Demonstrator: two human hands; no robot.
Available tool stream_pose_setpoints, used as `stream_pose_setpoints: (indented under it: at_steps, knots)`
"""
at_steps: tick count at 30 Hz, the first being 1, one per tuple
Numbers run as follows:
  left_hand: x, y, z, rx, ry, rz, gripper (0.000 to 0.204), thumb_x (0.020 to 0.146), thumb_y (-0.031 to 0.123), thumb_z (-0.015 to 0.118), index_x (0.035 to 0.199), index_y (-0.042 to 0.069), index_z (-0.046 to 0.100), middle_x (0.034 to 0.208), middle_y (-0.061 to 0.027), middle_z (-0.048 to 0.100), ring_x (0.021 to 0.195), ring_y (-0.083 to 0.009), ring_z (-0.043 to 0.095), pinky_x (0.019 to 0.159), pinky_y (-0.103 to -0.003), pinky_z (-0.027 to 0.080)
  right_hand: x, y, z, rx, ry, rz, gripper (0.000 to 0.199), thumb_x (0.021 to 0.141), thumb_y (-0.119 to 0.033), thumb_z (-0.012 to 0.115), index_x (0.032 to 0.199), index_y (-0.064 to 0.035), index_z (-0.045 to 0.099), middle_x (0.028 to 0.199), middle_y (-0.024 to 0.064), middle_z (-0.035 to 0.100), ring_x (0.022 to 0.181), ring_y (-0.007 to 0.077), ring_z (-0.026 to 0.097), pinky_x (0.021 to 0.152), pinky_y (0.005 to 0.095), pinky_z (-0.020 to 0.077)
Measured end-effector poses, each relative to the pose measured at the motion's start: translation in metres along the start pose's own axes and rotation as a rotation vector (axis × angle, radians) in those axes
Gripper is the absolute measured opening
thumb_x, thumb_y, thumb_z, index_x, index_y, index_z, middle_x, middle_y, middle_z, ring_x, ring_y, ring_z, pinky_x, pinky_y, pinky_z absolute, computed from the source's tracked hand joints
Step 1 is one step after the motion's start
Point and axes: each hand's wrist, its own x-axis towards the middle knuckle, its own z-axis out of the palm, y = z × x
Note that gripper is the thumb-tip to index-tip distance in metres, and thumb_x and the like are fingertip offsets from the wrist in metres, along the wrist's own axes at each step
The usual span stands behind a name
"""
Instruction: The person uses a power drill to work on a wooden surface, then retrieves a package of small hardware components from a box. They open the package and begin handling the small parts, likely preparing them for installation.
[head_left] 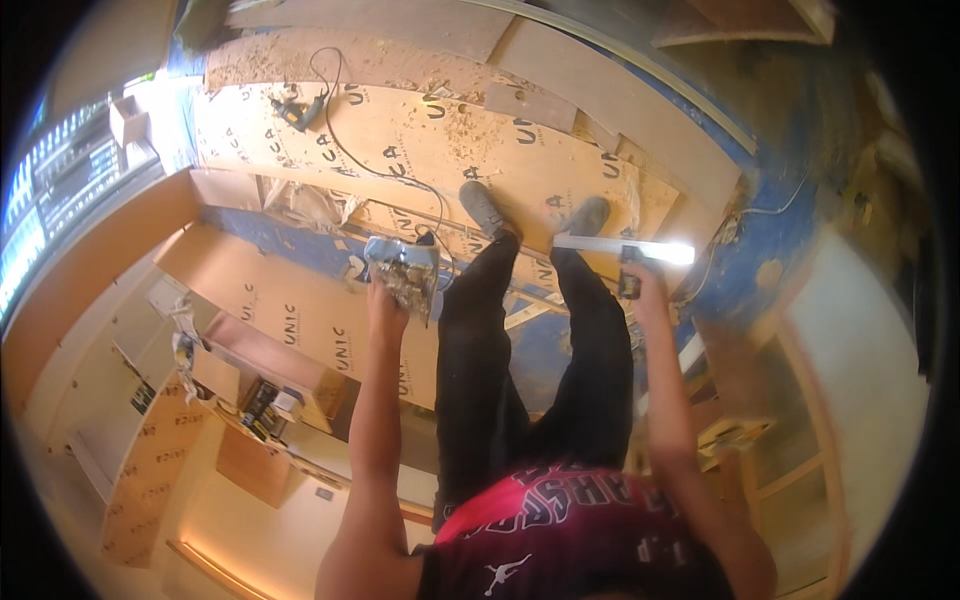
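My left hand [384,298] is closed around a light-blue bundle [402,262] with shiny, crumpled brownish material below it; I cannot make out its kind. My right hand [650,282] grips the black handle of a long pale bar [610,245], whose right end shines brightly. The bar lies crosswise just above that hand, near my right shoe [587,215]. Both arms reach forward, one on either side of my dark-trousered legs. My fingers are partly hidden by what they hold.
Printed plywood sheets [290,140] cover the floor, strewn with wood shavings. A corded power tool [300,112] lies at the far left, its cable [375,170] trailing toward my feet. Blue floor covering [735,262] shows at right. Beside my left arm are wooden panels and a black-and-yellow item [262,408].
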Motion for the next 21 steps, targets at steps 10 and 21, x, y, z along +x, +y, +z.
stream_pose_setpoints:
  at_steps: [10, 21]
  knots:
    - [0.123, -0.022, -0.040, 0.133, 0.241, 0.071, 0.033, 0.108, 0.026, 0.045, 0.132, 0.006, 0.053, 0.120, -0.0115, 0.064, 0.103, -0.0262, 0.067, 0.085, -0.042, 0.059, 0.155, -0.020, 0.088, -0.691, -0.350, -0.027, 0.028, 0.086, -0.011, 0.072, 0.111, 0.0012, 0.068, 0.105, 0.0052, 0.074, 0.091, 0.0113, 0.065, 0.076, 0.0237, 0.0482]
    - [0.432, -0.055, -0.122, 0.681, 0.243, 0.087, 0.058, 0.105, 0.049, 0.049, 0.127, -0.003, 0.061, 0.074, -0.0044, 0.064, 0.054, -0.0090, 0.051, 0.045, -0.028, 0.042, 0.417, 0.111, 0.196, -0.591, -0.654, 0.188, 0.033, 0.087, -0.020, 0.079, 0.115, -0.0074, 0.067, 0.091, -0.0053, 0.065, 0.064, 0.0015, 0.045, 0.053, 0.0189, 0.0343]
